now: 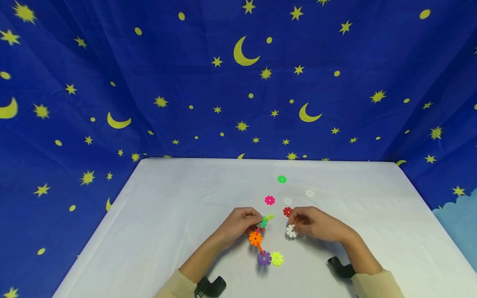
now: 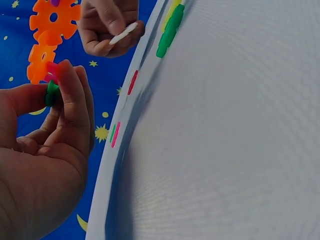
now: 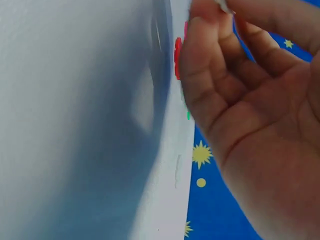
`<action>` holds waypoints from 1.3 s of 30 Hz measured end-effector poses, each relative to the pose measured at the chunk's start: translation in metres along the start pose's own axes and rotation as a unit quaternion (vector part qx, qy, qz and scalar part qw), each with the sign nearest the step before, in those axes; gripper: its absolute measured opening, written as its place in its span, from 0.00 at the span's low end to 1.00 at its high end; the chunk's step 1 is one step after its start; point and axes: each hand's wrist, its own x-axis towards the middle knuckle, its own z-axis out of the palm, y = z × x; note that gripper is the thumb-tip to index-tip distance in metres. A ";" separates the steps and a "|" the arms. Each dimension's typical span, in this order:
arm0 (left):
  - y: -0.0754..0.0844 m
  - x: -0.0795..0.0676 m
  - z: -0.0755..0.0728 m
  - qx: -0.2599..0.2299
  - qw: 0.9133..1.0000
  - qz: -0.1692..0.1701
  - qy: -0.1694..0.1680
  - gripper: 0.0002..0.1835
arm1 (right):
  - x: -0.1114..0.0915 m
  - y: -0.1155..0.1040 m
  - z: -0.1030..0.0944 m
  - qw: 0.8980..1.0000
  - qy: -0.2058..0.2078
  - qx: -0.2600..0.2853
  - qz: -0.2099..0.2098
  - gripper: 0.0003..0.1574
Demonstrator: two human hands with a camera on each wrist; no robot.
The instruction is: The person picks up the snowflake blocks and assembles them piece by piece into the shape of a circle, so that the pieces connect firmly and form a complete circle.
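My left hand (image 1: 240, 223) pinches a green notched disc (image 2: 51, 93) between thumb and fingers. It belongs to a linked chain of notched plastic discs. Below the green one come a pink disc, an orange disc (image 1: 255, 239), a second orange disc seen edge-on (image 1: 260, 248) and a purple disc (image 1: 264, 258). A yellow-green piece (image 1: 270, 217) sticks out beside the fingertips. Another yellow disc (image 1: 277, 258) appears right at the purple one's edge. To the right, my right hand (image 1: 316, 223) holds a white notched disc (image 1: 291, 231) by its edge, apart from the chain.
On the white tabletop (image 1: 179, 198) beyond the hands lie loose discs: red (image 1: 287, 212), pink (image 1: 270, 200), green (image 1: 282, 179) and two white, one farther right (image 1: 309, 193). A blue star-patterned cloth (image 1: 208, 82) hangs behind. Black wrist devices (image 1: 340, 268) sit near both forearms.
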 end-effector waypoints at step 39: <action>0.004 -0.001 0.004 0.015 1.000 0.001 0.006 0.09 | 0.014 -0.011 0.018 0.982 0.171 0.084 0.015 0.14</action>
